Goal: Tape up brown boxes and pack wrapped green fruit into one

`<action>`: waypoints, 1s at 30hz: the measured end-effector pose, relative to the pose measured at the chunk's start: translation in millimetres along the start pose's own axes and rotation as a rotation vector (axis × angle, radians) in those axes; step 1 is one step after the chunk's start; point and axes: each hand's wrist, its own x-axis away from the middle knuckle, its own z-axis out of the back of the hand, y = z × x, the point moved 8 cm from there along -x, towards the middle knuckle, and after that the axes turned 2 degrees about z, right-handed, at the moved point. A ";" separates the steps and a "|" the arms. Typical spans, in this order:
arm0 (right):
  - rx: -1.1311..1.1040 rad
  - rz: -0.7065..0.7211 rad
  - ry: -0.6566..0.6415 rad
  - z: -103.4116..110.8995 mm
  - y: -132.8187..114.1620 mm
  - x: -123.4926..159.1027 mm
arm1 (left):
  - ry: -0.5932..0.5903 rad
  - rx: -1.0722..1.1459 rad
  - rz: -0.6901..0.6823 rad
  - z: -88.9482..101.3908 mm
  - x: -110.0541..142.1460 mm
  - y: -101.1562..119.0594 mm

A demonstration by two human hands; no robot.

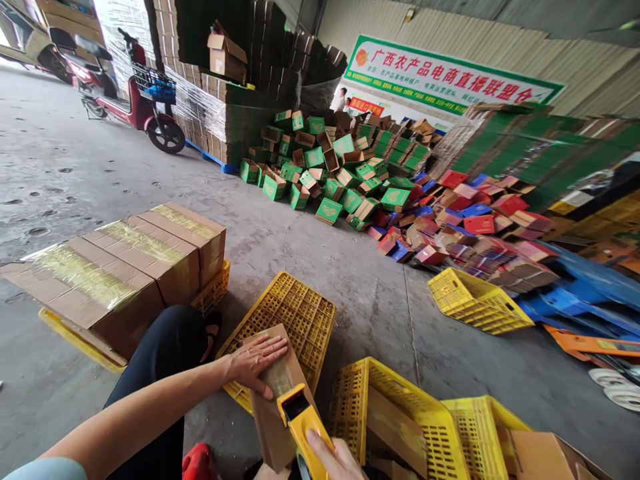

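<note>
single head view, looked forward and down, tilted sideways, left hand [256,364] and right hand [336,459] sat close at bottom, banner [453,79] hung far off

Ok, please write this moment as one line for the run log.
left hand: flat on cardboard box | right hand: holding yellow tape dispenser over box | beneath box: yellow crate | at left: taped cartons

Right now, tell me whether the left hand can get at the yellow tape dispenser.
Probably yes: the left hand rests on the cardboard box close to the yellow tape dispenser, with nothing visible standing between them, though the right hand grips it.
</note>
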 end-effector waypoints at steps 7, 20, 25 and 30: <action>-0.026 -0.048 -0.053 -22.1 -15.9 17.8 | -0.033 0.037 0.033 9.0 4.8 -1.5; 0.032 -0.074 -0.089 -13.4 -47.6 72.0 | -0.030 0.122 0.112 9.5 6.5 -9.4; 0.089 -0.130 -0.106 -16.4 -30.6 68.7 | -0.046 0.137 0.100 6.9 4.6 -12.4; 0.102 -0.158 -0.094 -20.5 -11.0 59.5 | -0.035 0.112 0.091 3.8 4.6 -13.9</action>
